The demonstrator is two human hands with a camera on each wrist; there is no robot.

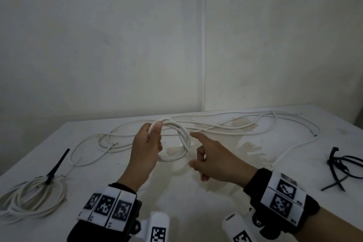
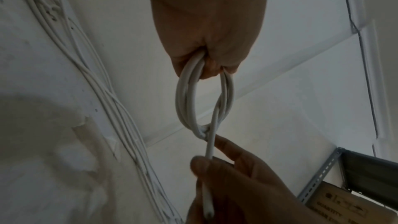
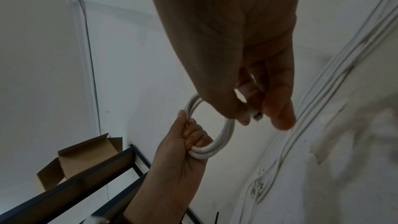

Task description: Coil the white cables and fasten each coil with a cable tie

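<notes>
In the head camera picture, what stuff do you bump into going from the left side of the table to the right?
Tied cable coil → left hand → coil being wound → right hand → black cable ties.

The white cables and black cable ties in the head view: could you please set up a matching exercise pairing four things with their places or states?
Things:
1. white cable coil in progress
2. finished white coil with a black tie
3. bunch of loose black cable ties
4. loose white cables

Places or states:
A. on the table's right edge
B. spread along the table's far side
C. held up by the left hand
D. lying at the table's near left

Pairs: 1-C, 2-D, 3-A, 4-B
</notes>
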